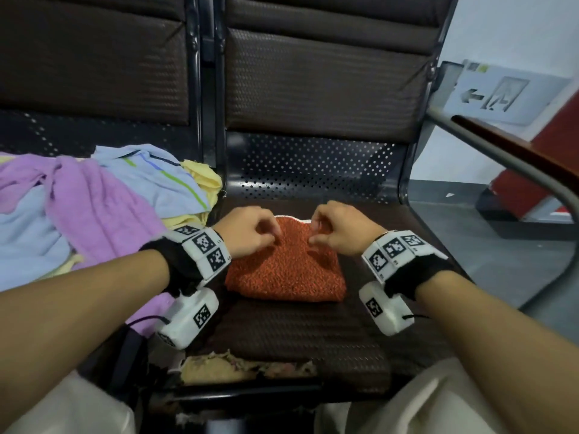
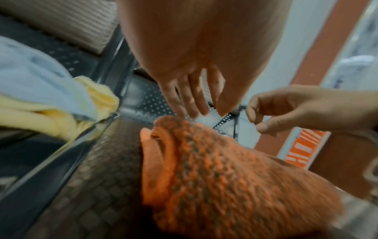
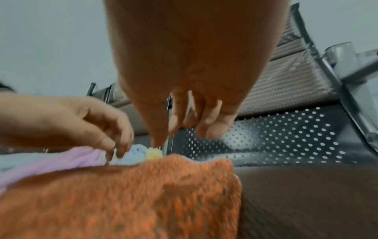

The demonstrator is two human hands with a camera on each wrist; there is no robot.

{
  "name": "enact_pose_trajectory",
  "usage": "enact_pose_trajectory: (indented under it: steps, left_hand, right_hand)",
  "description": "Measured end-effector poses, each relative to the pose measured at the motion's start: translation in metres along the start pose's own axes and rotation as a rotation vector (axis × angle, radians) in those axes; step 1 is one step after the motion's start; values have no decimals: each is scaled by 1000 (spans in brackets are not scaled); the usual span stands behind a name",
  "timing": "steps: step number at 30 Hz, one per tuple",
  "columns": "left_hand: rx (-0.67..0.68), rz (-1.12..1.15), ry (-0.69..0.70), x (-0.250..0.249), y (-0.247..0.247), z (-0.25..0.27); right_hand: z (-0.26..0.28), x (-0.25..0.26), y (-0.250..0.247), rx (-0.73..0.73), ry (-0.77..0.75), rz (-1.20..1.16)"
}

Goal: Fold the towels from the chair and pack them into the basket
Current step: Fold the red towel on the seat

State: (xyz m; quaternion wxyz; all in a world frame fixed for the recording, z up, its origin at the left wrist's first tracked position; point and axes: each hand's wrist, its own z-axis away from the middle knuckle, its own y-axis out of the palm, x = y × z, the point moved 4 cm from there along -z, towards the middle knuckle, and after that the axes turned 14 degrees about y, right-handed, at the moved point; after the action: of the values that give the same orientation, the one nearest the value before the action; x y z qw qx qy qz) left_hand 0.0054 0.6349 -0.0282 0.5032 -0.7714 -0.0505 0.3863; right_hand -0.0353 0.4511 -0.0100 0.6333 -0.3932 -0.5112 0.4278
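Orange, coarse-looped terry makes up the folded towel (image 1: 286,270) lying on the dark woven seat pad of the chair (image 1: 313,333). The left hand (image 1: 247,231) and right hand (image 1: 340,228) hang just above the towel's far edge, fingers loosely curled and released, holding nothing. Both wrist views are blurred, so fingertip contact with the cloth cannot be confirmed. A loose pile of purple, blue and yellow towels (image 1: 103,202) covers the adjacent seat, cut off at the left. No basket is in view.
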Motion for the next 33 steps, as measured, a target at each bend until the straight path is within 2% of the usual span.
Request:
enact_pose_trajectory:
  steps: [2, 5, 8, 10, 13, 15, 18, 23, 25, 29, 33]
  left_hand:
    - [154, -65, 57, -14, 10, 6]
    - [371, -225, 65, -16, 24, 14]
    - [539, -429, 121, -18, 32, 24]
    - [562, -540, 150, -23, 33, 26]
    - [517, -570, 165, -37, 26, 27]
    - [446, -505, 111, -44, 15, 28]
    - [259, -329, 17, -53, -8, 32]
    - [-30, -138, -7, -56, -34, 31]
    - [-115, -85, -44, -48, -37, 33]
    - [-87, -25, -117, -30, -29, 34]
    - [9, 141, -193, -16, -20, 31]
  right_hand:
    - [11, 3, 4, 153, -17, 18]
    - [28, 5, 25, 369, -5, 160]
    - [35, 10, 38, 341, 9, 307]
    - [40, 16, 43, 285, 3, 381]
    - [50, 24, 42, 143, -48, 400]
    - [55, 25, 33, 113, -36, 338]
    - [61, 25, 11, 100, 3, 162]
    - [63, 9, -26, -86, 143, -236]
    - [61, 2, -24, -91, 193, -340]
    - [52, -11, -3, 16, 305, -397]
    - [38, -20, 3, -4, 358, -329]
